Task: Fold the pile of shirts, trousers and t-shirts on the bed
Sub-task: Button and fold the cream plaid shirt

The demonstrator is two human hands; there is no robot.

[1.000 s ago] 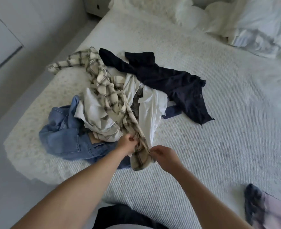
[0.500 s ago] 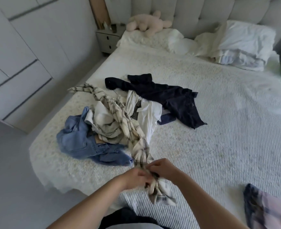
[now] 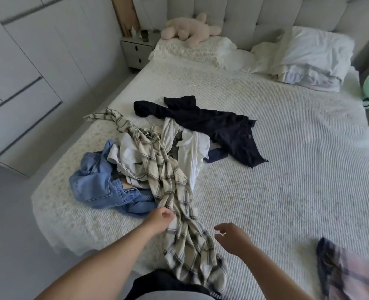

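Plaid shirt (image 3: 168, 191): cream/dark check, bunched long, 11-to-5 o'clock over the pile to the near edge. Blue jeans (image 3: 99, 182) crumpled at its 9. White garments (image 3: 192, 152) underneath. Navy garment (image 3: 222, 126) spread at 1.

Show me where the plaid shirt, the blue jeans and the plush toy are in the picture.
plaid shirt (image 3: 168, 180), head view: on the middle of the stretched checked cloth.
blue jeans (image 3: 92, 182), head view: on the flat denim near the back pocket.
plush toy (image 3: 190, 29), head view: on its body, atop the far pillow.

2 bare forearms (image 3: 105, 263), no sleeves, dark top (image 3: 164, 282).
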